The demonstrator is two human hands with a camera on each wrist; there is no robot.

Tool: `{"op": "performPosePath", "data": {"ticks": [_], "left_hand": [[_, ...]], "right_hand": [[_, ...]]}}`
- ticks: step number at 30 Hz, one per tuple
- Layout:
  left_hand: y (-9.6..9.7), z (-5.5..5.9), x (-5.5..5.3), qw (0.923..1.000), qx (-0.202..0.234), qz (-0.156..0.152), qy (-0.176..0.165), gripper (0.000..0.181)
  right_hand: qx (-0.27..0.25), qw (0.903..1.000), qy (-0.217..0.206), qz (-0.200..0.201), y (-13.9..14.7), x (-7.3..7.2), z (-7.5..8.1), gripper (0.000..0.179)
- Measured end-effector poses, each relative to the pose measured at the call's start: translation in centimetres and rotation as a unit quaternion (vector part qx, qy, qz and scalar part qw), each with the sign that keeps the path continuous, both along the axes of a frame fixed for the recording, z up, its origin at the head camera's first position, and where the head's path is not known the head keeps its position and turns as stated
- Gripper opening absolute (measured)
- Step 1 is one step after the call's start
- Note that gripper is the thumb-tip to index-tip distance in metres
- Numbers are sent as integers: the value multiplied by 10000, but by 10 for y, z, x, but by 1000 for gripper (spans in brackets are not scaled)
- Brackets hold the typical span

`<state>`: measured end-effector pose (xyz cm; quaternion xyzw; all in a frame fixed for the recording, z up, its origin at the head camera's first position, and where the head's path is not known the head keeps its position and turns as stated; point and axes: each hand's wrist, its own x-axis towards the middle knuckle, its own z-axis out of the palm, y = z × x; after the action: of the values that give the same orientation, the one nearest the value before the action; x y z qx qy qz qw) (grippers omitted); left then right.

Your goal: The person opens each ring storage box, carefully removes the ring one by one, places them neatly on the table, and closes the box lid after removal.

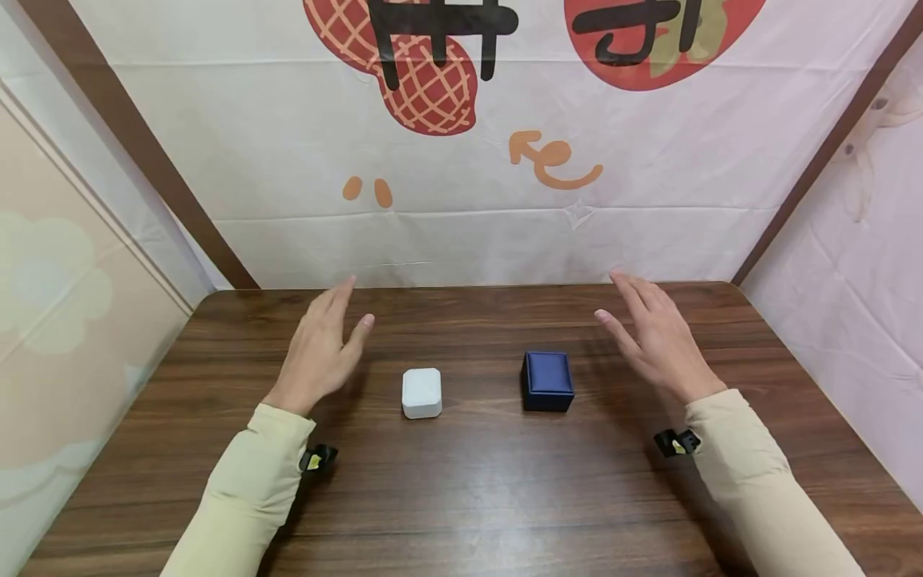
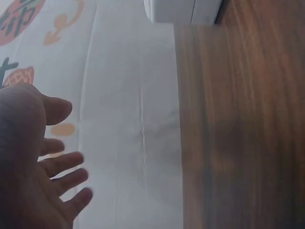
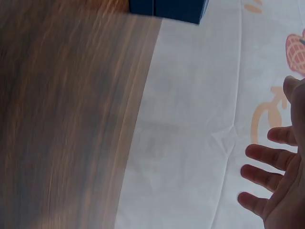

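A small white box with cut corners (image 1: 421, 393) sits on the wooden table, left of the middle. To its right stands a dark blue box (image 1: 548, 381) with a padded-looking lid. Both boxes look closed. My left hand (image 1: 317, 349) hovers to the left of the white box, fingers extended and thumb apart, holding nothing. On the other side, my right hand (image 1: 659, 340) is held to the right of the blue box, its fingers likewise stretched out with nothing in them. The wrist views catch only part of the white box (image 2: 178, 10) and the blue box (image 3: 174, 8) at their top edges.
The brown wood-grain table (image 1: 476, 497) ends at the back against a white printed curtain (image 1: 288, 160) with red and orange drawings. Fabric panels (image 1: 65, 304) also hang at the left and right sides. A small black device (image 1: 317, 457) is worn at each wrist.
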<state>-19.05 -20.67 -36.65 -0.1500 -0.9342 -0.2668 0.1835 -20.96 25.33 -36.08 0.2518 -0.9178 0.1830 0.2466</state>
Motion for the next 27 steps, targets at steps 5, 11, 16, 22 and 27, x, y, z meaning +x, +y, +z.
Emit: {"op": "performPosePath", "data": {"ticks": [5,11,16,22,27], "left_hand": [[2,-4,7,9933,562,-514,-869,53],[7,-16,13,9683,1297,-1261,-1721,45],[8,-26,17,9450,1458,-1767,-2334,50],[8,-34,18,9318,1261,-2054,-2715,60],[11,-40,18,9380,1034,-1970,-2658,70]], "right_hand": [[-241,9981,-562,-31,-12,10,2,58],[-344,9969,-615,344,-30,17,-1,51],[-245,9941,-829,651,-49,25,0,50],[-75,9884,-1077,1066,-73,33,1,52],[75,9842,-1098,1390,-95,36,-3,52]]}}
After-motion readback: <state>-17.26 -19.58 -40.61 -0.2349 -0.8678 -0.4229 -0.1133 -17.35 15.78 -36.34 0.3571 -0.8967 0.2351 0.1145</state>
